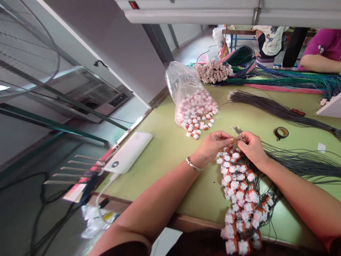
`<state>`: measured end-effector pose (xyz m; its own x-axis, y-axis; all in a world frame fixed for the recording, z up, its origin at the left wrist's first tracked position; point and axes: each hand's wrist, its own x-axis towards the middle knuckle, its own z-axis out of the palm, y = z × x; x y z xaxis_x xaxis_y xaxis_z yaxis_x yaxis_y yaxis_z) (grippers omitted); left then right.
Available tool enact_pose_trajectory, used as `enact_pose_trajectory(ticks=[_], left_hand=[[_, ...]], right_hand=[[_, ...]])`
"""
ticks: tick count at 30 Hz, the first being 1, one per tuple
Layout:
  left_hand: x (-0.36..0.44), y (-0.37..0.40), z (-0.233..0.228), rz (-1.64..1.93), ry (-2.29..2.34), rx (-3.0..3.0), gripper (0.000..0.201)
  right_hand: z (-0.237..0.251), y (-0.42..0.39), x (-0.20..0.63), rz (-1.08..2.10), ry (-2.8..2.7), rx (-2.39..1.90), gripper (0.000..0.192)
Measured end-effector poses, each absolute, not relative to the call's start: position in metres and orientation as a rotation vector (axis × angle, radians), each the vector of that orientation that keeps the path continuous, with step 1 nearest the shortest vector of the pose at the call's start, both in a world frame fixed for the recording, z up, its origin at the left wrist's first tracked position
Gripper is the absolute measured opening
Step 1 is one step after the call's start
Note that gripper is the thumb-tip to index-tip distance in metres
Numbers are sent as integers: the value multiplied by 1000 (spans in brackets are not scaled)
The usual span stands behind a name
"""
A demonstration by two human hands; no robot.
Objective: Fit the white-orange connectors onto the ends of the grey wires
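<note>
My left hand (215,145) pinches a small orange-and-white connector (231,143) between thumb and fingers. Close beside it, my right hand (250,146) is closed on a dark wire, its metal-tipped end turned toward the connector. Whether the wire tip has entered the connector is too small to tell. Loose wire ends with metal terminals (236,129) stick up just beyond my fingers. Below both hands lies a long pile of wired connectors (241,193), reaching over the table's front edge. Dark wires (301,161) trail off to the right under my right forearm.
A clear bag (183,83) spills loose connectors at the back. Behind lie a dark wire bundle (269,106), coloured wires (282,80) with white connectors (213,71), and black tape (281,133). A white power bank (129,153) sits left. Two other people are beyond the table.
</note>
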<state>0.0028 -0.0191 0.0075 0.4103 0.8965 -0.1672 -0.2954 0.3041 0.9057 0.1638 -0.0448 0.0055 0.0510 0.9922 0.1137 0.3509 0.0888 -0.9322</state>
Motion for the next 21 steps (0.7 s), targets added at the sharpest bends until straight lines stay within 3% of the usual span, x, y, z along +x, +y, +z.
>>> enact_pose_trajectory(ticks=[5, 21], left_hand=[[2, -19, 4, 905, 797, 929, 25], [5, -22, 12, 942, 852, 1157, 26]], right_hand=[[4, -45, 163, 841, -1494, -1450, 8], [5, -40, 164, 1106, -1322, -1384, 11]])
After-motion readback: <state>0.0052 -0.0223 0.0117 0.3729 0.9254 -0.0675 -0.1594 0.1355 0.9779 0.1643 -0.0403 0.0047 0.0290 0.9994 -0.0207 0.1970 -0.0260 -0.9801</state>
